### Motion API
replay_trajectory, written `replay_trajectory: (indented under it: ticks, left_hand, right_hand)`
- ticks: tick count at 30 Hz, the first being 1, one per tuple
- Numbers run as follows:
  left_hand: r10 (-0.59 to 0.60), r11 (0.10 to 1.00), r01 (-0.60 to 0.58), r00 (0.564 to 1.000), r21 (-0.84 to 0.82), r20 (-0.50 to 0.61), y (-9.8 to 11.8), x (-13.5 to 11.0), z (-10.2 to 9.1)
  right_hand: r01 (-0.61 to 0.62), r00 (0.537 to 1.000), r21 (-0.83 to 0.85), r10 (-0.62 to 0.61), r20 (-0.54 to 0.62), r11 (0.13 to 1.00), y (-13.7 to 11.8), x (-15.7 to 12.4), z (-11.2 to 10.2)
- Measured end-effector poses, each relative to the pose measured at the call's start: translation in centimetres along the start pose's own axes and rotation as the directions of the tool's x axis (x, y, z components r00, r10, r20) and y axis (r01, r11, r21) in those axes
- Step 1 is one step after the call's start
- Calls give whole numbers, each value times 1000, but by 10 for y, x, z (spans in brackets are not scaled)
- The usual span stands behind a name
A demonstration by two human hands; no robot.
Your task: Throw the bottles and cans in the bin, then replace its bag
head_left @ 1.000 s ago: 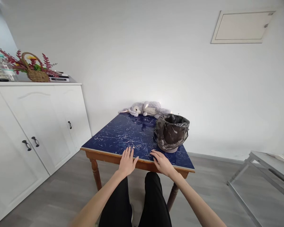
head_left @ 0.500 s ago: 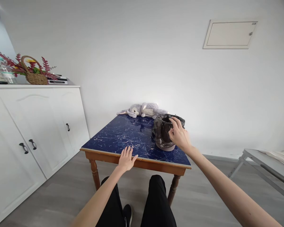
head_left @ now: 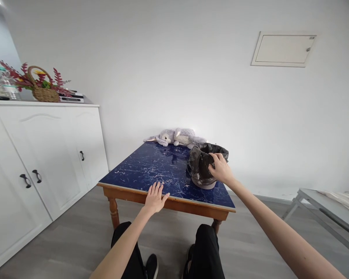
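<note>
My left hand (head_left: 154,198) lies flat at the front edge of the blue marble-patterned table (head_left: 142,170), fingers spread and holding nothing. At the table's right side stands a trash bin (head_left: 203,186) lined with a black plastic bag (head_left: 197,164), which is folded over its rim. My right hand (head_left: 222,169) grips the near right rim, its fingers hooked over the top and its thumb on the outside against the bag. The bin's inside is mostly hidden. Behind it, a grey plush rabbit (head_left: 183,137) rests on its side along the back edge.
A white cabinet (head_left: 61,131) stands at the left, bearing a wicker flower basket (head_left: 45,94) and a plastic bottle (head_left: 8,85). On the right is a grey bench (head_left: 322,199) with a pale cloth (head_left: 341,201). The wall (head_left: 133,77) rises directly behind the table.
My right hand, its thumb and fingers apart at the bin's rim before, has closed onto the rim and bag. The left hand has stayed put. My knees have moved farther apart.
</note>
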State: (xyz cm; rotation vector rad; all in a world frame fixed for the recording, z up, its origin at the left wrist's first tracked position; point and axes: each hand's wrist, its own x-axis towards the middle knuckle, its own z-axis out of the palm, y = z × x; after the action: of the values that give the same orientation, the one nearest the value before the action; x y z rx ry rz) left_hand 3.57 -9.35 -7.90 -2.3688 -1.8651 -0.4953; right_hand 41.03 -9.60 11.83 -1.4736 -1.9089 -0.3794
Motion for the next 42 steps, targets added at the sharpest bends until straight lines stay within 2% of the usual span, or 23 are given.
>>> replay_trajectory:
  ticks: [10, 22, 28, 39, 42]
  left_hand:
    - [8, 1000, -7, 1000, 26, -25, 4, -4, -4]
    - [31, 996, -25, 996, 80, -81, 9, -9, -10]
    - [22, 996, -16, 998, 92, -64, 9, -8, -8]
    - [37, 994, -24, 992, 105, -122, 7, -7, -3]
    - [46, 994, -33, 990, 105, -132, 5, -6, -3]
  right_hand:
    - [2, 1000, 39, -1, -14, 999, 7, 6, 9]
    - [-44, 996, 44, 47, -75, 998, 0, 9, 25]
    - [-40, 998, 66, 43, -54, 997, 1, 8, 22]
    - [37, 997, 162, -26, -73, 986, 4, -2, 14]
    - [-27, 986, 168, 53, -155, 985, 5, -5, 11]
